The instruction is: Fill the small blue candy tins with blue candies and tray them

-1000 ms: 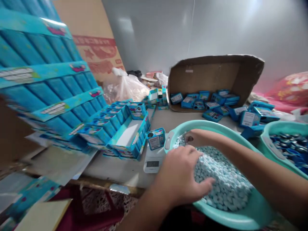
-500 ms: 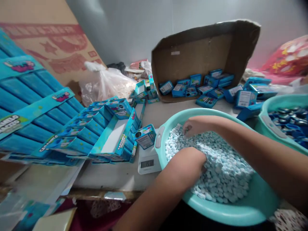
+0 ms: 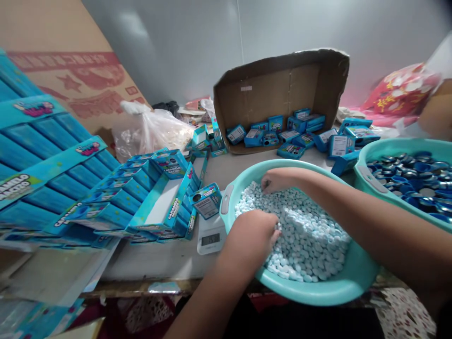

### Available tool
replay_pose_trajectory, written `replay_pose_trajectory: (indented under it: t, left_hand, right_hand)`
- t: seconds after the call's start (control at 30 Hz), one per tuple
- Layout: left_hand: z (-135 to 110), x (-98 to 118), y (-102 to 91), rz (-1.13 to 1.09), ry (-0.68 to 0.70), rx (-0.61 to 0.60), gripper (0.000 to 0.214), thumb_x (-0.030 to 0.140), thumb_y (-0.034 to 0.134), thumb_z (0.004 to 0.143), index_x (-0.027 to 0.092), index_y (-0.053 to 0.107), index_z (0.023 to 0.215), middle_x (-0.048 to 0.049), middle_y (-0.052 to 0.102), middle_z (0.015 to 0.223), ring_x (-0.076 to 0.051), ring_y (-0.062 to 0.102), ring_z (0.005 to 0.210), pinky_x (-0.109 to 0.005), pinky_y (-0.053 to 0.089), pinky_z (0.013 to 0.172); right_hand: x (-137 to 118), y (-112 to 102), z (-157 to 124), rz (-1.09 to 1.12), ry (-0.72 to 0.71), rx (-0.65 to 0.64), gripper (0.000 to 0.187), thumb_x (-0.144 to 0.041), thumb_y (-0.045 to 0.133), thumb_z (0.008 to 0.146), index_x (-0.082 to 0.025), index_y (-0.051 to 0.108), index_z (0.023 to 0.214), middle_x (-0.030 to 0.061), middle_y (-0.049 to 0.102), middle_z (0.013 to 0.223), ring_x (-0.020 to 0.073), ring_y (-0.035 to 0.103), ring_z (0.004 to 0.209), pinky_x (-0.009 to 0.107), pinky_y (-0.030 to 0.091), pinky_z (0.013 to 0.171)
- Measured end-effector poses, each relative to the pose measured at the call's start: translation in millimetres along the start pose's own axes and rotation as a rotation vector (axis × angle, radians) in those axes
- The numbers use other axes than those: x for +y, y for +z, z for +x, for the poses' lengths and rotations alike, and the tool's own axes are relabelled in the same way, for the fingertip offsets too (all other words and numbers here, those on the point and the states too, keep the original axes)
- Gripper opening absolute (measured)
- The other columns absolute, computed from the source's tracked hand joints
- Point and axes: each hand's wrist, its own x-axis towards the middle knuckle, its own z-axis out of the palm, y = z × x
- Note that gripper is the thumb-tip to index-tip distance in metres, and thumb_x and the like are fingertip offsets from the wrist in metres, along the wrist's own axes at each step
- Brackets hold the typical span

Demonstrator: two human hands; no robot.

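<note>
with the left hand (image 3: 252, 235) closing its fingers on a scoop of candies (image 3: 310, 230) and the right hand (image 3: 278, 180) bent onto the pile, grip unclear, a hard press could tip the basin (image 3: 318, 294), lower centre, overhanging the bench (image 3: 169, 256) edge, spilling them.

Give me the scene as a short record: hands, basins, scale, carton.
left hand: knuckles up, fingers dug into the candies; grip hidden
right hand: on the candies at the far side, fingertips bunched; hold unclear
basin: teal, heaped with pale blue candies
scale: left of the basin, small box on it
second basin: at right, holds dark blue caps
carton: behind, on its side, blue boxes inside
</note>
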Motion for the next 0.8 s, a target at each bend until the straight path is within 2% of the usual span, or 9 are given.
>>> replay_pose_trajectory:
  t: [0.13, 0.2, 0.3, 0.4, 0.5, 0.57, 0.63, 0.73, 0.8]
  left_hand:
    - [-12.4, -6.1, 1.3, -0.173, -0.003, 0.001, 0.017, 0.024, 0.067, 0.084, 0.022, 0.078, 0.096, -0.0059, 0.078, 0.092, -0.024, 0.071, 0.087, -0.032, 0.051, 0.079]
    - [-15.9, -9.9, 5.3, -0.293, 0.033, 0.081, 0.021, 0.019, 0.068, 0.082, 0.022, 0.078, 0.1, -0.0048, 0.079, 0.094, -0.021, 0.072, 0.086, -0.03, 0.052, 0.079]
    - [-18.1, -14.4, 12.7, -0.449, 0.09, 0.262, 0.023, 0.021, 0.07, 0.084, 0.021, 0.078, 0.105, -0.004, 0.079, 0.095, -0.019, 0.073, 0.084, -0.029, 0.054, 0.079]
    - [-17.9, -14.6, 18.5, -0.462, 0.132, 0.335, 0.019, 0.021, 0.072, 0.085, 0.019, 0.078, 0.103, -0.0041, 0.08, 0.095, -0.019, 0.074, 0.087, -0.03, 0.055, 0.082]
    - [-18.2, -13.5, 18.2, -0.423, 0.176, 0.384, 0.019, 0.017, 0.072, 0.085, 0.02, 0.078, 0.103, -0.0025, 0.08, 0.093, -0.018, 0.074, 0.086, -0.029, 0.056, 0.083]
    - [-21.9, -17.9, 11.2, -0.363, 0.178, 0.455, 0.019, 0.018, 0.07, 0.086, 0.021, 0.077, 0.103, -0.0017, 0.079, 0.093, -0.016, 0.073, 0.084, -0.027, 0.057, 0.082]
    - [-30.0, -30.4, -2.8, -0.301, 0.127, 0.548, 0.017, 0.021, 0.067, 0.089, 0.02, 0.077, 0.102, -0.0033, 0.079, 0.098, -0.018, 0.073, 0.087, -0.03, 0.058, 0.084]
    - [-48.0, -62.8, -33.0, -0.206, -0.065, 0.744, 0.019, 0.03, 0.064, 0.091, 0.019, 0.076, 0.101, -0.0065, 0.078, 0.104, -0.024, 0.072, 0.097, -0.039, 0.056, 0.092]
    - [-58.5, -87.2, -53.5, -0.091, -0.216, 0.86, 0.022, 0.036, 0.065, 0.089, 0.02, 0.077, 0.098, -0.0052, 0.078, 0.102, -0.026, 0.072, 0.097, -0.04, 0.056, 0.092]
  right_hand:
    - [0.0, -1.7, -2.1, 0.029, -0.014, -0.045, 0.023, -0.033, 0.063, 0.091, -0.017, 0.076, 0.101, 0.0008, 0.073, 0.079, 0.0147, 0.063, 0.071, 0.026, 0.044, 0.068]
    - [-1.5, -1.5, -3.3, 0.03, -0.02, -0.055, 0.027, -0.039, 0.063, 0.094, -0.015, 0.073, 0.1, 0.0006, 0.071, 0.079, 0.0147, 0.063, 0.07, 0.029, 0.049, 0.071]
    - [-5.4, -0.8, -6.4, 0.022, -0.025, -0.045, 0.035, -0.048, 0.06, 0.096, -0.014, 0.068, 0.098, 0.0013, 0.068, 0.086, 0.0165, 0.065, 0.077, 0.036, 0.054, 0.078]
    - [-10.2, -1.3, -10.8, 0.021, -0.019, -0.025, 0.043, -0.055, 0.055, 0.098, -0.014, 0.068, 0.092, 0.0004, 0.067, 0.081, 0.0162, 0.065, 0.075, 0.036, 0.054, 0.079]
    - [-13.6, -1.7, -14.0, 0.035, -0.001, 0.003, 0.054, -0.061, 0.049, 0.098, -0.013, 0.068, 0.081, 0.0016, 0.067, 0.072, 0.0147, 0.061, 0.066, 0.031, 0.049, 0.071]
    - [-14.4, -0.6, -14.2, 0.046, 0.007, 0.018, 0.055, -0.059, 0.049, 0.098, -0.012, 0.069, 0.077, 0.0038, 0.069, 0.071, 0.0137, 0.059, 0.063, 0.028, 0.044, 0.065]
    - [-14.6, 1.7, -13.1, 0.042, 0.013, 0.041, 0.048, -0.054, 0.052, 0.097, -0.012, 0.071, 0.083, 0.0039, 0.07, 0.073, 0.0138, 0.059, 0.064, 0.028, 0.043, 0.065]
    - [-15.6, 4.9, -10.7, 0.006, 0.036, 0.079, 0.036, -0.048, 0.061, 0.095, -0.014, 0.069, 0.096, 0.002, 0.068, 0.082, 0.0161, 0.062, 0.074, 0.032, 0.05, 0.073]
    - [-17.0, 5.6, -10.2, -0.012, 0.053, 0.071, 0.034, -0.047, 0.063, 0.094, -0.014, 0.068, 0.098, 0.0018, 0.068, 0.088, 0.0172, 0.064, 0.08, 0.036, 0.053, 0.078]
